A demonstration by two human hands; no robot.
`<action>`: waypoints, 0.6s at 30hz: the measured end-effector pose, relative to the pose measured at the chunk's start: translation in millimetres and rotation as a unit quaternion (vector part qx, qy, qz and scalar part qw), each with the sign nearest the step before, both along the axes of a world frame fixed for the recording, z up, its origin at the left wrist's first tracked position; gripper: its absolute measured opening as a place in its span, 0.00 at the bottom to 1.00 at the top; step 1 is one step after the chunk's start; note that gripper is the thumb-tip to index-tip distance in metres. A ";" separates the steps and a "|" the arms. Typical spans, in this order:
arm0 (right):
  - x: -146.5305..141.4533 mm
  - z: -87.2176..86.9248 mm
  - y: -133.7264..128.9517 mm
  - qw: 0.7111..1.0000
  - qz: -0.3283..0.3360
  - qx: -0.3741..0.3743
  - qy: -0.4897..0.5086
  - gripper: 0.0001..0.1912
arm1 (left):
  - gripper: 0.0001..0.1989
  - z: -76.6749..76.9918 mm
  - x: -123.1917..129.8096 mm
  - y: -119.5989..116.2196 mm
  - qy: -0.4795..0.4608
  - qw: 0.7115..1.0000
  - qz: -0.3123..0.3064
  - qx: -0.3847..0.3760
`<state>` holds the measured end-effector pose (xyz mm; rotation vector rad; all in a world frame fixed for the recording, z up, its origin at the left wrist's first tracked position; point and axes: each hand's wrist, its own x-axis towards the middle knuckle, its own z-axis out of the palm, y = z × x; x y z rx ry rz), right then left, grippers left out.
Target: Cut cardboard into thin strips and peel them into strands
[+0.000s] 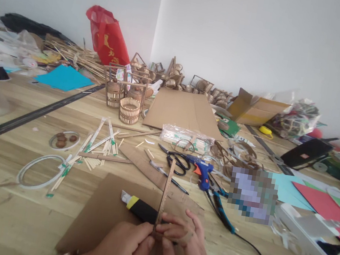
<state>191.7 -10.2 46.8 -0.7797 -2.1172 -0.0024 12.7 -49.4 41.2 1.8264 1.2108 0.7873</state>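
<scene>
Both hands meet low in the middle of the head view at the near end of a narrow brown strip (167,188), which looks like cardboard and points away from me. My left hand (127,246) pinches that end between thumb and forefinger. From the other side, my right hand (188,252) also closes its thumb and fingers on it, its little finger raised. Just beyond my left fingers lies a black and yellow utility knife (143,211), blade end to the left, over a cardboard sheet (95,202). A pen (176,184) rests behind the strip.
Scissors (179,161), a blue glue gun (203,172) and pliers (221,210) lie beyond my right hand. Wooden sticks (108,147) and white rings (24,170) are at left. Small baskets (129,110) stand farther back. A power strip (308,237) with cables sits at right.
</scene>
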 end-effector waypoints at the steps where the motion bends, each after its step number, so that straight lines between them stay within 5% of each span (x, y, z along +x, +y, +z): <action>1: 0.7 -0.8 -0.3 1.000 0.003 -0.007 0.001 0.12 | 0.23 0.0 -0.1 -0.2 -0.003 1.000 -0.005 -0.003; 8: 3.4 -15.6 -4.8 0.991 -0.012 -0.101 0.085 0.11 | 0.20 3.2 -1.4 4.7 0.010 0.999 -0.025 -0.023; 13: -0.7 -13.4 -5.3 0.993 0.028 -0.067 0.098 0.12 | 0.19 1.5 -0.7 8.9 0.025 0.999 -0.020 -0.021; 18: 1.3 -13.0 -4.8 0.997 -0.017 -0.055 0.060 0.14 | 0.18 2.7 -1.1 8.0 0.022 1.000 -0.015 -0.011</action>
